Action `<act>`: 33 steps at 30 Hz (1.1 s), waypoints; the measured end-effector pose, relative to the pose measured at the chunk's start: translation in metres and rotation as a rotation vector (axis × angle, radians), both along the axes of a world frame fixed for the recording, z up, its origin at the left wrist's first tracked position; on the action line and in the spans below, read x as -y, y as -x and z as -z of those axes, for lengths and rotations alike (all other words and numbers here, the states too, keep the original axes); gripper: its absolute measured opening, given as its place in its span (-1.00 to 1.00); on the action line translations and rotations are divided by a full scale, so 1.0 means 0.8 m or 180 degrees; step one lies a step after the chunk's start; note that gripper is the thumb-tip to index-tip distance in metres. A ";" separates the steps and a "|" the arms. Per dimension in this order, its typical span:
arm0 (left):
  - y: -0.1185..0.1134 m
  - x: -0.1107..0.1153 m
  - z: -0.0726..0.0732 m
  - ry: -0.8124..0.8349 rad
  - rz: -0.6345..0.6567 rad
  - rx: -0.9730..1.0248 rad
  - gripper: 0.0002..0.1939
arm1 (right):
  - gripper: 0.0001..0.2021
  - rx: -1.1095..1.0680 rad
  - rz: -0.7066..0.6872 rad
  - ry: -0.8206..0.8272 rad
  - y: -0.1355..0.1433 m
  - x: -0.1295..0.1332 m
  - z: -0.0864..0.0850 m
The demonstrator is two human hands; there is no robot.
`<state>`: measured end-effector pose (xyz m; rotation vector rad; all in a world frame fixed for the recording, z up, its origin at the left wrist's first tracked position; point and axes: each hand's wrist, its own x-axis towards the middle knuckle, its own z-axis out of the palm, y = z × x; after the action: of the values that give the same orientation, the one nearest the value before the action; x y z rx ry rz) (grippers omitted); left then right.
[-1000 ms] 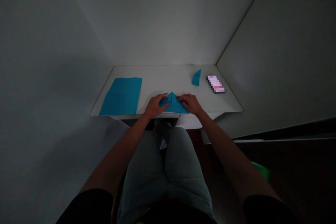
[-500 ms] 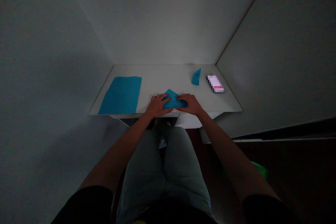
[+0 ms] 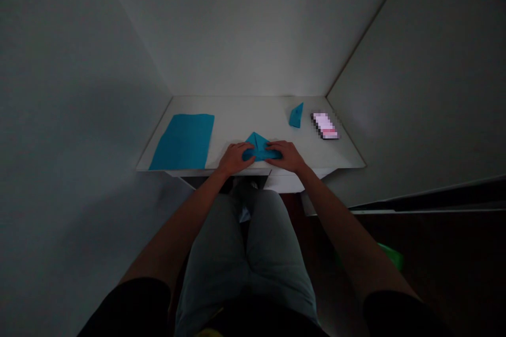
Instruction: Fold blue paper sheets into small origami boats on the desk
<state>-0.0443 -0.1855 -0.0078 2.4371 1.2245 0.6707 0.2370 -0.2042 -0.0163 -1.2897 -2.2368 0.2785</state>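
Since the paper point(image 3: 259, 154) seems light and easily creased, it is best held by its ends, where it is gripped by the half-curled left hand point(image 3: 235, 158) and right hand point(image 3: 289, 156).

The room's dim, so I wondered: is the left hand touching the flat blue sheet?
Apart: the head view shows white tabletop between the left hand and flat blue sheet.

I could pass along the back of the surface point(image 3: 245, 110), where room runs from the blue sheet point(image 3: 183, 142) to the small folded piece point(image 3: 296, 116); between that piece and the phone point(image 3: 324, 125) I get only a narrow gap. The folded paper point(image 3: 257, 143), held between the left fingers point(image 3: 243, 146) and right fingers point(image 3: 278, 144), blocks the middle front. The back wall point(image 3: 249, 31) and right wall point(image 3: 430, 79) hem me in.
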 end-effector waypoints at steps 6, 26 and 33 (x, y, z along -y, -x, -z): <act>0.001 0.000 0.001 -0.0037 0.0132 0.0140 -0.59 | -0.63 -0.0025 0.0071 0.0072 0.000 0.002 -0.004; 0.000 0.009 0.001 -0.0255 0.0228 0.0419 -0.59 | -0.68 -0.0115 -0.0061 0.0123 -0.002 0.001 -0.005; 0.001 0.008 0.000 -0.0138 0.0244 0.0366 -0.65 | -0.75 -0.0195 -0.0127 0.0122 0.000 0.001 -0.010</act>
<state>-0.0449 -0.1916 -0.0079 2.4296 1.0777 0.8109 0.2371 -0.2052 -0.0085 -1.2404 -2.2174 0.3725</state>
